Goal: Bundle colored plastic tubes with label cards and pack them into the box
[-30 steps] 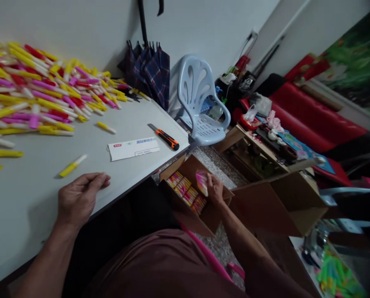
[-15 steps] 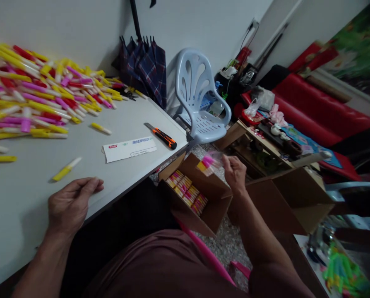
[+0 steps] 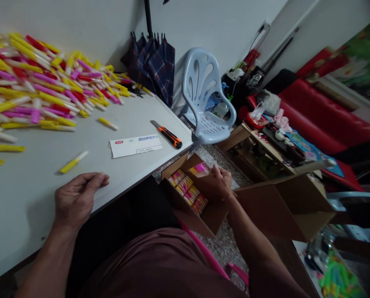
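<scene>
Pale blue plastic chair (image 3: 210,128), folded plaid umbrella (image 3: 150,68), orange utility knife (image 3: 169,138), red sofa (image 3: 321,116), cluttered wooden shelf (image 3: 259,159)

The heap of plastic markers (image 3: 32,89) runs off the left edge, so its full extent is cut off. The right hand (image 3: 219,183) covers part of the small pink-and-yellow packet (image 3: 200,169), whose contents are blurred, perhaps markers. Print on the white card (image 3: 135,146) and labels on the packed rows (image 3: 188,191) in the cardboard box (image 3: 193,217) are too small to read.

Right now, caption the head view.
Right hand holds a pink-yellow packet over a cardboard box; left hand at the table edge.
</scene>
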`<action>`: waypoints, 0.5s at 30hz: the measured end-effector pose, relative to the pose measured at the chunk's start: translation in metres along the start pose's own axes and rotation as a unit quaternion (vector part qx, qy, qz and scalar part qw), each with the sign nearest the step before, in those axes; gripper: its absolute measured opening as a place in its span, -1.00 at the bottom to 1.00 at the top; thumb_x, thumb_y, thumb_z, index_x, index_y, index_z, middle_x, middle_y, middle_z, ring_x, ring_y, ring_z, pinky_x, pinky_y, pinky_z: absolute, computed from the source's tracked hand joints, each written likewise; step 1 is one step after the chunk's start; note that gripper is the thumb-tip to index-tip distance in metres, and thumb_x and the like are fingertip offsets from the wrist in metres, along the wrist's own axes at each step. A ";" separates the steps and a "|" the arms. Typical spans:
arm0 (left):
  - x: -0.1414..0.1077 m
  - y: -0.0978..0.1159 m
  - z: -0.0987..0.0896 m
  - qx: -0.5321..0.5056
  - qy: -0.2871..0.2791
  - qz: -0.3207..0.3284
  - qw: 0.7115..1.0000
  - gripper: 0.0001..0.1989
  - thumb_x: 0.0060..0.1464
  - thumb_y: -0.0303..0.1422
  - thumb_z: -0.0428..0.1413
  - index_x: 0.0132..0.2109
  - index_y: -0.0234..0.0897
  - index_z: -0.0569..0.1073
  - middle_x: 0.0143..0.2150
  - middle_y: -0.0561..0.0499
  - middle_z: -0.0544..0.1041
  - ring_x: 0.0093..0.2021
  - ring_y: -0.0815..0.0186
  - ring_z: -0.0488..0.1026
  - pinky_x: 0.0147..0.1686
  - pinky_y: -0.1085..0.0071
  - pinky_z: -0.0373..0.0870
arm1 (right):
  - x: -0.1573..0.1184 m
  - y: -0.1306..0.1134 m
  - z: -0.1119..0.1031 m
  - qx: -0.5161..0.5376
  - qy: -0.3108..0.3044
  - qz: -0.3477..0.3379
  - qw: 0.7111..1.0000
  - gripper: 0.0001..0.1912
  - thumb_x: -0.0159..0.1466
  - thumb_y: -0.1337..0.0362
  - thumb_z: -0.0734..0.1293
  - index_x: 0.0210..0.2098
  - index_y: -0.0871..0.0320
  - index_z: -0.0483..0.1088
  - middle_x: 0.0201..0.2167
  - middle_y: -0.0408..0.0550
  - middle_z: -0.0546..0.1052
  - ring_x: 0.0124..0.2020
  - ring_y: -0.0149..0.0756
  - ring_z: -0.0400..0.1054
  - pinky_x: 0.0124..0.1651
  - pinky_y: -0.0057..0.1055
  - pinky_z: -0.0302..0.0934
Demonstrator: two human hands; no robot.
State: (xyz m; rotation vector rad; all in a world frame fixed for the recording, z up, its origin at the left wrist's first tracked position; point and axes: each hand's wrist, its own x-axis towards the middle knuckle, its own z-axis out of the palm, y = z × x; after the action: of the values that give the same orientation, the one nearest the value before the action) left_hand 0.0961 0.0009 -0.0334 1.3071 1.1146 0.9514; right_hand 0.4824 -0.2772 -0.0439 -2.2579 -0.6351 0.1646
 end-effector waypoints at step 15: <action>-0.027 0.089 0.114 -0.040 -0.310 0.144 0.939 -0.39 0.00 -0.09 0.43 0.15 -0.24 0.56 0.09 -0.18 0.65 0.04 0.12 0.59 0.09 0.23 0.52 | -0.036 -0.148 -0.055 0.250 -0.084 -0.076 0.962 -0.68 0.36 0.03 0.43 -0.33 0.13 0.65 -0.43 -0.01 0.63 -0.48 -0.26 0.42 -0.42 -0.35 0.28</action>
State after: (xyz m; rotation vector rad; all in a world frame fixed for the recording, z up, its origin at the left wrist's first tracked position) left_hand 0.2076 -0.0464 0.0502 1.5806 0.4002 0.6985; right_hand 0.4099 -0.2444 0.0973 -1.7134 -0.7575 0.3970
